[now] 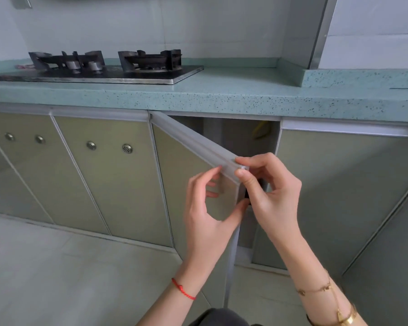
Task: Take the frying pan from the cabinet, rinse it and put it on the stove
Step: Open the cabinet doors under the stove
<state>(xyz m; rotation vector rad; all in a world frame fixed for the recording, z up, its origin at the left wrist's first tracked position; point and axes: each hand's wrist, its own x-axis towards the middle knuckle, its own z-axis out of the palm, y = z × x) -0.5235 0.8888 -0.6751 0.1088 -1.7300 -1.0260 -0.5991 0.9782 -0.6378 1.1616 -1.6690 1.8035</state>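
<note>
I pinch the cabinet door (186, 180) at top corner w/ L hand (207, 217) & R hand (272, 198), both gripping it, to swing it open; pan not visible yet

The countertop (222, 95) is smooth, stone-like teal, speckled dark. The stove top (127, 76) is glossy black glass with a bright metal edge; its grates (151, 59) are matt, rough dark metal. The cabinet door (181, 170) is a glossy olive panel — framed in satin aluminium. Wall tiles (198, 24) shine white; floor tiles (57, 267) look duller. A red woven cord (183, 289) circles the left wrist, a polished gold bangle (346, 319) the right.
</note>
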